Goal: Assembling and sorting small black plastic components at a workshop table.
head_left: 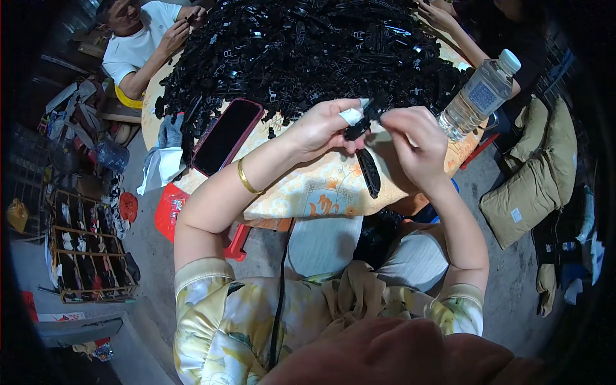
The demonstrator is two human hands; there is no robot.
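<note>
My left hand [324, 130] is above the near part of the round table, with white wrap around one finger. It is closed on a small black plastic part [359, 130]. Close on its right is my right hand [418, 140], fingers curled in, their tips by the part's upper end. Blur and the bent fingers hide what this hand pinches, if anything. Just below both hands, a long, narrow black plastic piece [367, 173] lies on the patterned tablecloth [289, 200]. Beyond them spreads a big heap of black plastic parts [301, 54].
A phone [228, 136] in a dark red case lies left of my hands. A clear water bottle [478, 96] stands at the right. Across the table, one person [138, 48] works at far left, another person's arm [459, 32] at far right. Stuffed sacks [532, 186] lie on the right-hand floor.
</note>
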